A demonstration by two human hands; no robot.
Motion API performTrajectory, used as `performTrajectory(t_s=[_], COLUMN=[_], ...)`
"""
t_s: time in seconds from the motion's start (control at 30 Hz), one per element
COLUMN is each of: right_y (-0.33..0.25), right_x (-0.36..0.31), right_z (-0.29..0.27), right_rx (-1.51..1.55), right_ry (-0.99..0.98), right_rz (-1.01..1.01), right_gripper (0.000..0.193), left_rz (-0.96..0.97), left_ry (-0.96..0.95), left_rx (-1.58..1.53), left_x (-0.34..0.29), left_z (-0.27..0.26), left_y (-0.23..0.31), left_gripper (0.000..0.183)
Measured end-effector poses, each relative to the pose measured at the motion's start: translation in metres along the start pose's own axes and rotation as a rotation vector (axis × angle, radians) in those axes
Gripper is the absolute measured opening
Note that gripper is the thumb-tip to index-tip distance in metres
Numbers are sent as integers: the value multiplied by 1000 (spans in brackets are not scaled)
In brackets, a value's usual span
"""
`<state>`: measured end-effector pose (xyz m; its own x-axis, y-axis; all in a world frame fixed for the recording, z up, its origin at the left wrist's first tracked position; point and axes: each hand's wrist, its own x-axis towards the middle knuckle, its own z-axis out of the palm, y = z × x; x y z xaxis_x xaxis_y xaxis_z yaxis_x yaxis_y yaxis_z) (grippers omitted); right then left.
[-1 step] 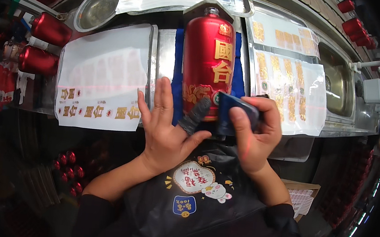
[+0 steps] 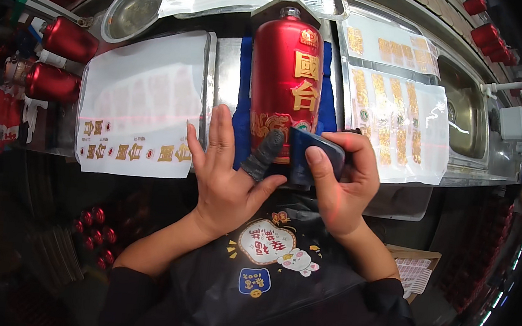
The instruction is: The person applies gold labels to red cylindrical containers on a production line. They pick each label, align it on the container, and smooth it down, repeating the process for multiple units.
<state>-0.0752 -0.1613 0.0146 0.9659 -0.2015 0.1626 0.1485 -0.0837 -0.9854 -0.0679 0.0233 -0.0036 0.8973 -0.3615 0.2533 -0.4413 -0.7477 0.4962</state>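
Observation:
A shiny red bottle with raised gold characters lies on a blue cloth, its neck pointing away from me. Around its lower end run a gold ornament band and a small green round mark. My left hand has its fingers spread; the index finger, in a black finger cover, rests on the bottle's lower part. In my right hand, between thumb and fingers, is a flat dark-blue scraper. Its edge stands against the bottle's lower right side, beside the green mark.
A white sheet with gold character stickers lies at the left. Sheets of gold stickers lie at the right, before a metal sink with a tap. More red bottles stand at the far left. A round metal bowl sits behind.
My right hand has shifted slightly left with the scraper, whose edge is now nearer the left fingertip. The left hand has barely moved.

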Motion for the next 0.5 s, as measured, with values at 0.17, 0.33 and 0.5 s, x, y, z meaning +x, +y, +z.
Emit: performTrajectory(t_s=[0.17, 0.33, 0.5], right_y=[12, 3, -4], right_x=[3, 8, 11], right_z=[-21, -3, -10], right_rx=[66, 50, 118], right_ry=[169, 75, 45], right_rz=[235, 177, 188], right_gripper=[22, 18, 14], left_rz=[-34, 80, 179], left_ry=[23, 19, 122], left_rx=[-69, -159, -109], left_x=[-5, 27, 45], left_z=[-1, -8, 13], left_y=[-9, 7, 3], left_gripper=[61, 89, 98])
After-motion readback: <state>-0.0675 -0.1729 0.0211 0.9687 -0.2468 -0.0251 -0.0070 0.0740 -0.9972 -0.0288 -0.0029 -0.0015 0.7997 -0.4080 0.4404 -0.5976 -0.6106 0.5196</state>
